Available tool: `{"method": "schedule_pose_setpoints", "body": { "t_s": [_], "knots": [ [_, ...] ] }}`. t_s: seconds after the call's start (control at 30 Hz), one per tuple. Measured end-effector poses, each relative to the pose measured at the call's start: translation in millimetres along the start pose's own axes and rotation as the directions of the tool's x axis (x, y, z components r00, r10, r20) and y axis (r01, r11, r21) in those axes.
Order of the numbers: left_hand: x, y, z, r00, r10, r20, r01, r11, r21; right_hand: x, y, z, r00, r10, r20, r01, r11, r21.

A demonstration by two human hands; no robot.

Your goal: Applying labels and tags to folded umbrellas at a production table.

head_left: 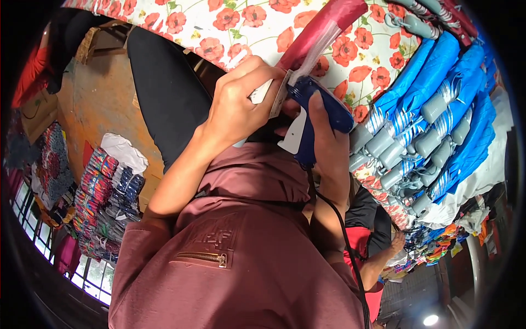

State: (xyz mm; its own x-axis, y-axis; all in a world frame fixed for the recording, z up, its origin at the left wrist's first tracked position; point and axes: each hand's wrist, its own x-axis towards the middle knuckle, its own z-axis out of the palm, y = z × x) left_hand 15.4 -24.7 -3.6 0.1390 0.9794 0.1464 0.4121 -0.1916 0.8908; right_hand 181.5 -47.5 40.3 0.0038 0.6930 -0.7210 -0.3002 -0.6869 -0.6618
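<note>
My left hand [241, 104] is closed with its fingers pinched round a small white tag [279, 94]. A further white piece [260, 92] shows between its fingers. My right hand [330, 131] grips a navy tagging gun [329, 104] with a white trigger [294, 134], its thumb lying along the body. From the gun's top sticks out a clear, bristly strip of tag fasteners [322, 48]. The gun's nose meets the tag. A dark red folded umbrella [329, 27] lies on the table beside the strip; its near end is hidden behind my hands.
The table carries a poppy-patterned cloth [224, 22]. Blue folded umbrellas with grey handles [392, 148] are piled at the right. Bundled umbrellas [96, 192] stand on the left. A black cord [350, 252] hangs by my right arm. Another person's arm [383, 260] shows lower right.
</note>
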Motion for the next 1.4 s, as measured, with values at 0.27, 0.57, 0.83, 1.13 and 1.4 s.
{"method": "schedule_pose_setpoints", "body": {
  "t_s": [0.27,0.57,0.83,1.13,1.4],
  "knots": [
    [-1,0,-4,0.995,-0.102,0.013,0.102,0.994,-0.047,1,2,-7,0.981,0.09,0.174,-0.097,0.995,0.03],
    [-1,4,1,0.995,-0.09,-0.034,0.09,0.996,-0.022,-10,0,2,0.999,-0.035,-0.015,0.033,0.992,-0.119],
    [2,8,-5,0.983,-0.162,-0.089,0.163,0.987,0.009,-32,-36,-22,0.98,-0.195,0.041,0.192,0.98,0.057],
    [-41,25,-28,0.887,-0.39,0.247,0.22,0.828,0.515,-20,-27,-8,0.949,-0.294,-0.111,0.274,0.947,-0.167],
    [-48,21,-58,0.934,-0.259,0.247,0.234,0.964,0.129,-9,-10,-20,0.873,-0.484,0.059,0.464,0.789,-0.402]
  ]
}}
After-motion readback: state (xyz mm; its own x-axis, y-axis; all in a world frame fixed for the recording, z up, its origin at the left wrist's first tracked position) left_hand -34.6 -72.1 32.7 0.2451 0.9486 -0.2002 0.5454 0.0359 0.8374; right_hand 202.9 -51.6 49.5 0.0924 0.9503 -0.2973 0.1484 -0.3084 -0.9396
